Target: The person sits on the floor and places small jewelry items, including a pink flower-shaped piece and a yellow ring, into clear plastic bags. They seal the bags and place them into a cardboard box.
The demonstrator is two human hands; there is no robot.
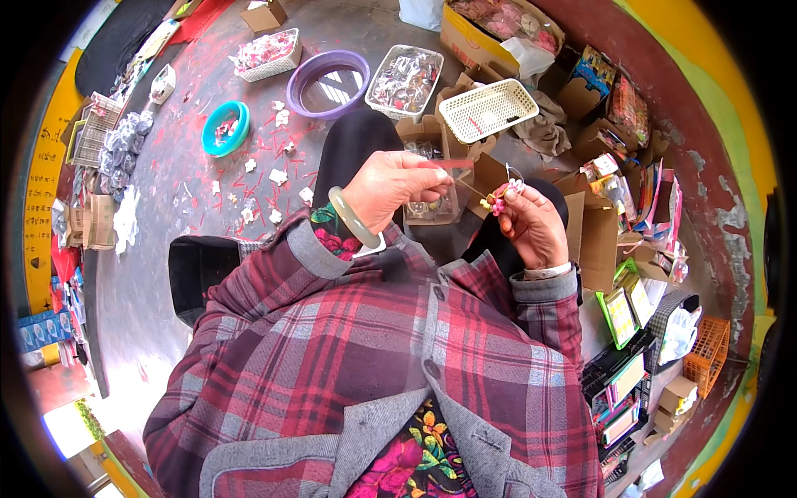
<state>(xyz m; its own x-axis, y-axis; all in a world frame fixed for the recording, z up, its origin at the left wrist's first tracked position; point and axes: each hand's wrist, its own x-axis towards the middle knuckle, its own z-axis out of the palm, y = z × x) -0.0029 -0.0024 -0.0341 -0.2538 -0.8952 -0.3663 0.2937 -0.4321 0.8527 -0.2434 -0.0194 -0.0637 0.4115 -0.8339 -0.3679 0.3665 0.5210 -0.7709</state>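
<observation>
A small, informal craft workshop, possibly part of a storeroom or shop. Indicative features: plastic baskets (278, 68) of small parts (266, 50) and a turquoise basin (222, 150) stand on a floor (137, 278) littered with white scraps (278, 177); cardboard cartons (599, 241) and packaged goods (628, 110) crowd the painted wall (697, 116).

the left hand (383, 184) hides one end of a red strip (452, 164); at the floor's (344, 29) far edge a pale bag (422, 12) is cut off.
</observation>
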